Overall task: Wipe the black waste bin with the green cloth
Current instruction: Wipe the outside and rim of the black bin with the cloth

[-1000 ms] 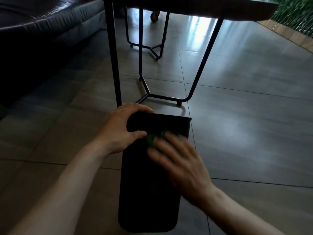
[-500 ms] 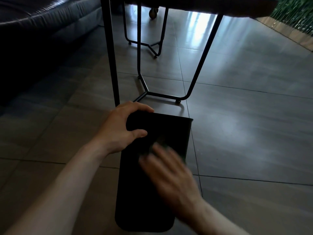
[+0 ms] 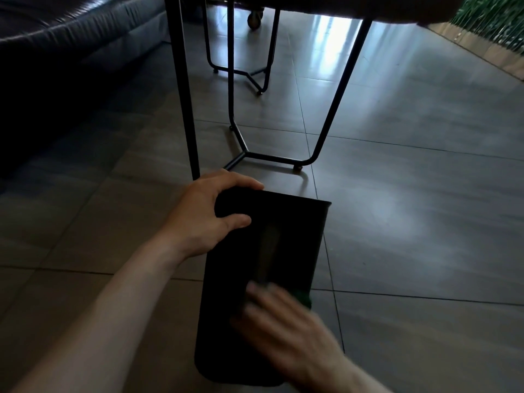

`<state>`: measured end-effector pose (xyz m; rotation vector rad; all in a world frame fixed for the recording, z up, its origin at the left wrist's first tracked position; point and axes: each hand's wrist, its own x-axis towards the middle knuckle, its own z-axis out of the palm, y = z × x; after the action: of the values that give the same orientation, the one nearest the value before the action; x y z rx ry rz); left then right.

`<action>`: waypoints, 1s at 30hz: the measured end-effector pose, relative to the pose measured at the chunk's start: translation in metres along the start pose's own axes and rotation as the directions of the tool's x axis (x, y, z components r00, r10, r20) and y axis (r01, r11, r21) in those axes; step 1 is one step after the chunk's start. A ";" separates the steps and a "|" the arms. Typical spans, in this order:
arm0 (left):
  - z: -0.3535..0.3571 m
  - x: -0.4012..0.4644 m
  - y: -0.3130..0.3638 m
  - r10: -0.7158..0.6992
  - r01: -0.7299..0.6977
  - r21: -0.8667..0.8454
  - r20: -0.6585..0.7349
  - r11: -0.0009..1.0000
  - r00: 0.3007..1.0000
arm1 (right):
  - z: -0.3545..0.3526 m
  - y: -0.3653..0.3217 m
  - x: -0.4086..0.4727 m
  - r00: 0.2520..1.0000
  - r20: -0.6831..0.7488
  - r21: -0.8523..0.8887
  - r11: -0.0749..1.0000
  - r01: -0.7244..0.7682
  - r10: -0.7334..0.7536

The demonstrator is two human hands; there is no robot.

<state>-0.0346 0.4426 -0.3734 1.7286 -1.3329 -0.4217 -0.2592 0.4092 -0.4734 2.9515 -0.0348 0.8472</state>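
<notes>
The black waste bin point(image 3: 283, 222) lies on its side on the tiled floor, its open rim pointing away from me. My left hand point(image 3: 204, 219) grips the far left corner of the rim, fingers curled over the edge and thumb on the upper wall. My right hand point(image 3: 286, 333), blurred by motion, presses flat on the upper wall near the bin's base. The green cloth point(image 3: 304, 299) lies under its fingers; only a small green edge shows at the bin's right side.
A table with black metal legs point(image 3: 334, 109) stands just beyond the bin's rim. A dark sofa point(image 3: 71, 46) fills the upper left. A green plant wall point(image 3: 493, 21) runs along the far right. Open tiled floor point(image 3: 425, 222) lies to the right.
My right hand has slid the cloth along the bin's upper wall, from near the rim toward the base. The left hand has kept its hold on the rim.
</notes>
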 end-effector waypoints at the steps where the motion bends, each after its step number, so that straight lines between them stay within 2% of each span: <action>1: -0.001 0.001 0.000 0.003 -0.003 0.006 0.000 1.000 1.000 | -0.004 0.013 -0.001 0.999 -0.048 -0.082 0.997 -0.013 0.009; 2: -0.001 0.001 0.000 0.015 -0.015 0.018 0.005 1.000 1.000 | -0.009 0.025 0.012 0.989 -0.097 -0.077 0.990 -0.116 0.108; 4: -0.001 0.002 0.001 0.045 -0.046 0.045 0.019 0.998 0.999 | -0.019 0.044 0.047 0.906 -0.181 -0.020 0.920 -0.392 0.383; 5: -0.001 0.002 0.001 0.054 -0.055 0.052 0.019 0.997 0.998 | -0.019 0.046 0.055 0.876 -0.183 0.005 0.891 -0.454 0.447; 6: -0.001 0.002 0.001 0.055 -0.056 0.049 0.013 0.997 0.998 | -0.015 0.043 0.057 0.881 -0.179 0.005 0.896 -0.444 0.438; 8: -0.002 0.002 0.000 0.037 -0.036 0.033 -0.007 0.999 0.999 | 0.002 0.017 0.030 0.959 -0.125 -0.042 0.964 -0.263 0.256; 9: -0.002 0.002 0.000 0.023 -0.023 0.025 -0.015 0.999 1.000 | 0.015 0.000 0.010 0.993 -0.066 -0.040 0.994 -0.104 0.101; 10: -0.002 0.001 -0.001 0.011 -0.011 0.012 -0.017 1.000 1.000 | 0.020 -0.013 -0.008 0.997 0.049 -0.078 0.995 0.069 -0.066; 11: -0.002 0.000 -0.001 0.003 -0.003 -0.007 -0.013 1.000 1.000 | 0.019 -0.020 -0.020 0.959 0.245 -0.093 0.981 0.169 -0.142; 12: -0.001 -0.001 0.000 0.000 -0.001 -0.030 -0.010 1.000 1.000 | 0.019 -0.020 -0.028 0.909 0.388 -0.081 0.977 0.195 -0.149; 13: -0.001 -0.001 0.001 0.003 -0.004 -0.040 -0.011 0.999 1.000 | 0.017 -0.017 -0.031 0.895 0.416 -0.063 0.976 0.207 -0.162; 14: 0.000 -0.001 0.001 0.009 -0.010 -0.037 -0.017 0.999 1.000 | 0.011 -0.017 -0.030 0.913 0.376 -0.057 0.980 0.190 -0.155; 15: -0.001 0.000 0.002 0.015 -0.016 -0.028 -0.024 0.999 1.000 | 0.007 -0.010 -0.025 0.959 0.241 -0.037 0.986 0.160 -0.146; 16: 0.000 0.000 0.002 0.019 -0.019 -0.026 -0.026 0.999 0.999 | 0.005 0.000 -0.016 0.993 0.090 -0.069 0.994 0.085 -0.079; 17: 0.000 0.001 0.003 0.024 -0.025 -0.030 -0.022 0.999 0.999 | 0.001 0.010 -0.001 0.998 -0.033 -0.040 0.998 -0.054 0.053; 19: 0.002 0.001 0.006 0.050 -0.051 -0.033 -0.005 0.998 0.999 | -0.012 0.038 0.038 0.930 -0.173 0.028 0.945 -0.326 0.326; 21: 0.003 0.002 0.008 0.062 -0.062 -0.031 0.002 0.998 0.998 | -0.020 0.050 0.059 0.881 -0.195 0.072 0.902 -0.425 0.430; 23: 0.001 0.003 0.006 0.039 -0.040 -0.052 -0.016 0.998 0.999 | -0.012 0.038 0.043 0.928 -0.164 0.037 0.942 -0.334 0.335; 25: -0.001 0.002 0.004 0.002 -0.004 -0.074 -0.033 0.997 0.999 | 0.012 0.003 0.019 0.993 -0.061 -0.028 0.994 -0.106 0.104; 26: -0.002 0.000 0.003 -0.010 0.007 -0.087 -0.036 0.996 0.999 | 0.024 -0.014 0.004 0.999 -0.034 -0.029 0.999 -0.040 0.039; 28: -0.003 -0.002 0.003 -0.007 0.003 -0.110 -0.031 0.994 1.000 | 0.026 -0.033 -0.007 0.988 -0.052 0.000 0.990 -0.144 0.143; 29: -0.003 -0.002 0.003 -0.001 -0.002 -0.108 -0.028 0.994 1.000 | 0.026 -0.031 -0.012 0.997 -0.041 -0.111 0.992 -0.068 0.063; 30: -0.003 -0.001 0.002 0.002 -0.005 -0.100 -0.028 0.995 1.000 | 0.022 -0.022 -0.015 0.998 0.037 -0.157 0.986 0.061 -0.056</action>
<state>-0.0345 0.4449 -0.3703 1.6439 -1.2730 -0.4530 -0.2595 0.4292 -0.5016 2.8036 -0.0159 0.7524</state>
